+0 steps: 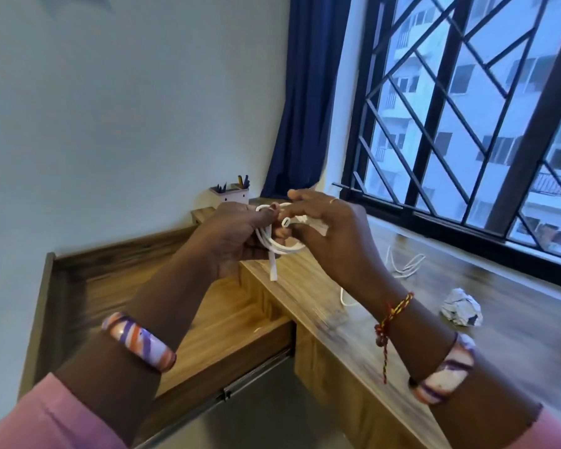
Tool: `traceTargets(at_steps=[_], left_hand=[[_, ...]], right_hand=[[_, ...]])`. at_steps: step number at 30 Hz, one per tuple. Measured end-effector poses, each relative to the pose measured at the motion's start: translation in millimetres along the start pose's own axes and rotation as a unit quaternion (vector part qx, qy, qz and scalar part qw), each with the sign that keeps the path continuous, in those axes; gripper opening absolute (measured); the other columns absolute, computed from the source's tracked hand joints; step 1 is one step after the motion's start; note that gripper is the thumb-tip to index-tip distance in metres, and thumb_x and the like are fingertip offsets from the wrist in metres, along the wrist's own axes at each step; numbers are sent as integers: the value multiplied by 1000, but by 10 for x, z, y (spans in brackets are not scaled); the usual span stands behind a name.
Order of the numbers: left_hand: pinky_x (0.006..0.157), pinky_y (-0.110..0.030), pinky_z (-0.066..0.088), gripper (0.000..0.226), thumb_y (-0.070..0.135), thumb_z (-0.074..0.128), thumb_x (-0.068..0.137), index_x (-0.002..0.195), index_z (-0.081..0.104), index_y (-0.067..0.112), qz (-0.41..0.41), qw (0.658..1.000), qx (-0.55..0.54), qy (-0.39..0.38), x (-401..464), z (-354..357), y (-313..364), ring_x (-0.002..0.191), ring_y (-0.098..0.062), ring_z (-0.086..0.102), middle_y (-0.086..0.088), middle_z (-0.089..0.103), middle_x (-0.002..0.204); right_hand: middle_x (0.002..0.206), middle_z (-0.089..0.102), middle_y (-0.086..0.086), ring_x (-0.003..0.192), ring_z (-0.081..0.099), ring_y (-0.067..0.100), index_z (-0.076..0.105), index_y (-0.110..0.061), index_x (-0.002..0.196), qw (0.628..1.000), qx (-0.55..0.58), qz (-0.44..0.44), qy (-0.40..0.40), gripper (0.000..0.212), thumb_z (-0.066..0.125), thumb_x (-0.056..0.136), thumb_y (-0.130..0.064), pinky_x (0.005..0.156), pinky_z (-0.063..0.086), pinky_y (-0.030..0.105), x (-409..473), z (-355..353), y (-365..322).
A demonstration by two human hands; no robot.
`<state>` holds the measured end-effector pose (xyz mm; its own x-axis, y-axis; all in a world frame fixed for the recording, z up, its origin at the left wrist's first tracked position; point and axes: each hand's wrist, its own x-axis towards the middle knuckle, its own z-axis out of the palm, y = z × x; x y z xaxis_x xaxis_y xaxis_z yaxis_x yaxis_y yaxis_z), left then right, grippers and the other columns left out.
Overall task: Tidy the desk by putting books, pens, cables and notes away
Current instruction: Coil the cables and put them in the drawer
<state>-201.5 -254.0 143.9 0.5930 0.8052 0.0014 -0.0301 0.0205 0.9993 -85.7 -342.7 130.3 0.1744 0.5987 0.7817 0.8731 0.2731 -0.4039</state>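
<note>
Both hands held a coiled white cable (280, 244) in the air above the table (308, 286) edge. Left hand (232, 238) grip clamped on the loops; right hand (334, 234) grip pinched the cable from the other side. Open drawer (224, 315) below. Second cable (404, 265) and crumpled paper (461, 311) lay on the table. Pen holder (230, 194) stood at the wall.
</note>
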Motion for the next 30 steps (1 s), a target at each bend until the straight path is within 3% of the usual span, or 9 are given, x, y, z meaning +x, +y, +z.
traceTargets(at_steps=[2, 5, 8, 12, 15, 18, 21, 26, 30], left_hand=[[51, -25, 57, 17, 17, 57, 89, 80, 65, 4, 17, 1000, -8, -24, 39, -111, -2, 51, -10, 65, -3, 69, 58], [51, -22, 52, 12, 14, 63, 85, 79, 68, 5, 86, 993, 84, 10, 140, -242, -71, 52, -10, 64, -8, 68, 67], [65, -33, 58, 12, 17, 66, 82, 91, 66, 9, 185, 956, 215, 74, 248, -404, -34, 67, -13, 67, -6, 71, 83], [89, -34, 53, 63, 13, 68, 81, 137, 40, 21, 360, 847, 368, 131, 333, -714, 86, 107, -19, 62, -4, 61, 125], [80, -39, 55, 62, 5, 73, 70, 128, 53, 5, 488, 711, 488, 134, 422, -995, 171, 100, -32, 67, -17, 65, 118], [75, -41, 56, 60, 12, 83, 50, 106, 68, -2, 514, 667, 527, 113, 527, -1290, 196, 89, -35, 70, -20, 71, 102], [63, -38, 59, 40, 6, 85, 48, 85, 73, 0, 484, 685, 532, 111, 619, -1449, 240, 71, -34, 71, -17, 74, 80], [60, -27, 31, 17, 6, 69, 73, 89, 66, 3, 439, 695, 554, 132, 662, -1437, 308, 71, -25, 59, -12, 69, 84], [70, -35, 50, 19, 5, 60, 81, 96, 71, 7, 442, 754, 476, 99, 722, -1317, 252, 85, -29, 66, -15, 72, 94]], right_hand=[[89, 69, -8, 88, 67, 11, 69, -15, 90, 988, 123, 82, 37, 14, 66, 81, -5, 78, 57, 30, 115, 40, -52], [72, 69, -1, 75, 72, 22, 59, -14, 83, 884, 389, 240, 102, 9, 57, 89, -7, 61, 60, 36, 364, 119, -150], [60, 65, 2, 64, 71, 23, 53, -11, 81, 813, 474, 312, 131, 15, 49, 94, -17, 52, 59, 33, 616, 358, -205], [62, 63, 10, 48, 65, 16, 55, -3, 83, 730, 528, 424, 89, 20, 50, 94, -19, 42, 53, 26, 909, 774, -330], [75, 68, 20, 58, 67, 24, 61, 3, 91, 701, 546, 458, 8, 18, 52, 93, -12, 54, 59, 35, 1057, 1057, -484], [52, 62, 15, 41, 62, 18, 59, 6, 77, 697, 542, 470, 8, 18, 50, 91, -2, 36, 52, 27, 1142, 1220, -611], [67, 65, 16, 58, 64, 20, 61, 8, 85, 706, 543, 454, 0, 13, 54, 89, -2, 55, 58, 32, 1118, 1246, -668], [98, 70, 19, 88, 67, 29, 65, -3, 102, 870, 317, 368, -80, 28, 68, 80, -19, 82, 55, 41, 872, 1365, -691], [97, 70, 19, 90, 67, 28, 69, -5, 97, 909, 226, 346, -46, 16, 66, 83, -11, 86, 54, 43, 762, 1317, -638]])
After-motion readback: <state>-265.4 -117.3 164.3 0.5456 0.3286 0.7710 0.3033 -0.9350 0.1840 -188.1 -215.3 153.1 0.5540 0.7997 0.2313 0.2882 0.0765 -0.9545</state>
